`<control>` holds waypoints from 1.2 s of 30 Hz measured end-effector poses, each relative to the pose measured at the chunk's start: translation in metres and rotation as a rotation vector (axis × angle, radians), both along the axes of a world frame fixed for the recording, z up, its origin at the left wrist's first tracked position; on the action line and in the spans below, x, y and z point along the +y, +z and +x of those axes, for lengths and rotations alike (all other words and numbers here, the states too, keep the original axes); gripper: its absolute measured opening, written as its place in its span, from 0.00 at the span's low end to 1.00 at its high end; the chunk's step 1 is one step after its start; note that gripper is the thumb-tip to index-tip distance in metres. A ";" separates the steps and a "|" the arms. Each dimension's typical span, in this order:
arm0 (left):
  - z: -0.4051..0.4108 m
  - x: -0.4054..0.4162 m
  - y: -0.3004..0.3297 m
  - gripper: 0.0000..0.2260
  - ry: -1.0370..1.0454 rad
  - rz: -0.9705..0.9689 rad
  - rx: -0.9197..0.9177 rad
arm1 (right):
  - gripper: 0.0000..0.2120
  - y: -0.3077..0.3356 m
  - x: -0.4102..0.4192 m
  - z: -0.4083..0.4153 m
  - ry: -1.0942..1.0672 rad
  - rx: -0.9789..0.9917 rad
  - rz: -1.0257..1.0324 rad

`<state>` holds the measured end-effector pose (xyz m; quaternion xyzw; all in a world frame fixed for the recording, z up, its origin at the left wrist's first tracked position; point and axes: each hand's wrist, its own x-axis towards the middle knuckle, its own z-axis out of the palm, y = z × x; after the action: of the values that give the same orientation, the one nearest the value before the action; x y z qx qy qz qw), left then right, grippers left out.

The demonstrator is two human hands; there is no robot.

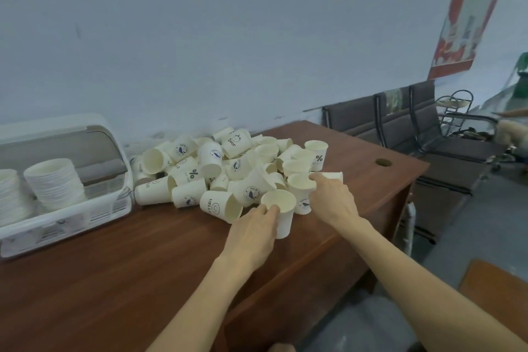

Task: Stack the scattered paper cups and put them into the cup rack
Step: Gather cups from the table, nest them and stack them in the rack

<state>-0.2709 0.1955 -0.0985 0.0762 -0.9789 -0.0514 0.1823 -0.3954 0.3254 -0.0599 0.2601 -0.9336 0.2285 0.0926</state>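
While your left hand [251, 233] holds one cup [281, 213] upright by the pile [228, 168], ready to fill, your right hand [333, 198] pinches the next cup [301, 187]. Stacks [55, 183] wait in the rack [65, 217], far left.

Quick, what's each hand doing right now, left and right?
Left hand: grips an upright paper cup at the near edge of the pile.
Right hand: pinches the rim of another upright cup.
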 end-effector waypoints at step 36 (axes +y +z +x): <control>0.085 -0.065 0.025 0.06 0.188 0.076 0.096 | 0.05 0.041 -0.125 0.048 0.379 0.278 0.094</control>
<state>-0.1858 0.1301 -0.0732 0.1720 -0.9550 -0.0750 0.2298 -0.3471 0.2002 -0.0190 0.4636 -0.8560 0.1600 0.1632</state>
